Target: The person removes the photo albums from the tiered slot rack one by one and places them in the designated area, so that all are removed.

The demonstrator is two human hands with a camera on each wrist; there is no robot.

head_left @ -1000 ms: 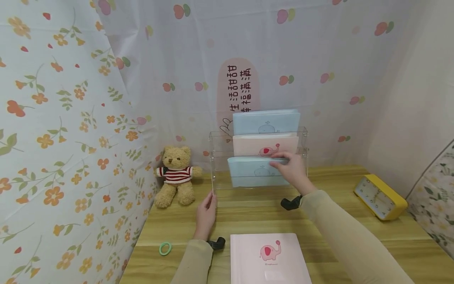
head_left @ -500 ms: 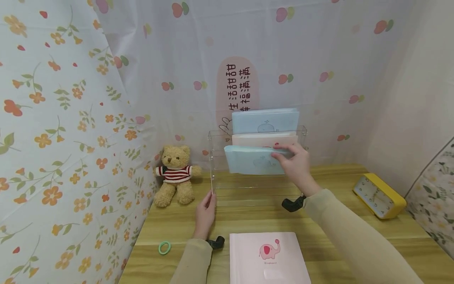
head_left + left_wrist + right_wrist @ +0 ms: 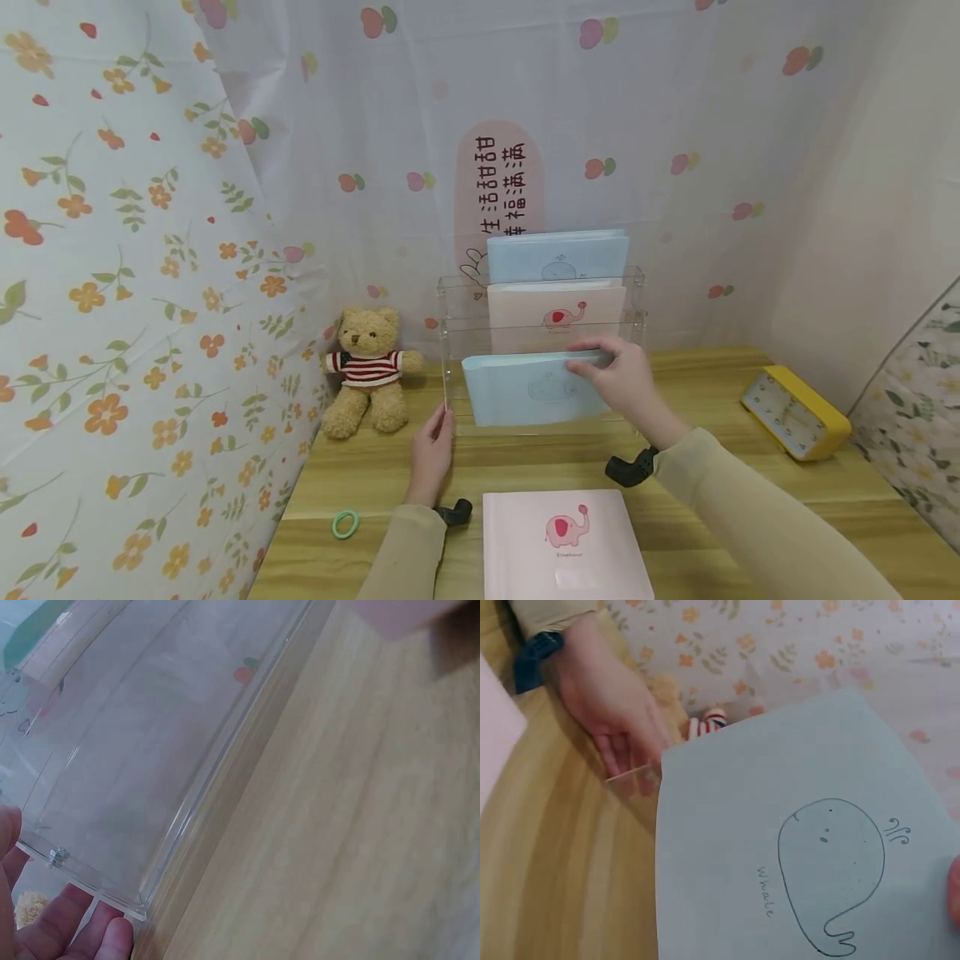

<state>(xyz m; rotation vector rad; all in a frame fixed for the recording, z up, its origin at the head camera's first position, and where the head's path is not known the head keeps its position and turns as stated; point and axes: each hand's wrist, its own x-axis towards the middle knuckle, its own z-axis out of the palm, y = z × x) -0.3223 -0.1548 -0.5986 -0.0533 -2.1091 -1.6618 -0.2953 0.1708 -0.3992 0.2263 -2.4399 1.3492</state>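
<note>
My right hand (image 3: 628,387) pinches the top right corner of a light blue whale notebook (image 3: 517,392). Printed with a whale outline and the word "Whale", its cover (image 3: 720,840) fills much of the right wrist view. In the head view the notebook overlaps the lower front of a clear acrylic tiered rack (image 3: 448,367). With thumb and fingers about the side panel, my left hand (image 3: 432,454) holds the rack at its lower left edge. A pink elephant notebook (image 3: 517,321) stands in the middle tier, and another blue whale notebook (image 3: 513,260) behind it.
A second pink elephant notebook (image 3: 525,546) lies flat at the table's front. Left of the rack sits a teddy bear (image 3: 371,375) in a striped shirt; nearer is a green ring (image 3: 335,532). A yellow alarm clock (image 3: 798,412) stands at the right. Patterned curtains (image 3: 360,83) enclose the table.
My right hand first lifts the blue notebook up from the rack's front, then brings it lower and nearer to me, uncovering the pink one behind. My left hand stays on the rack.
</note>
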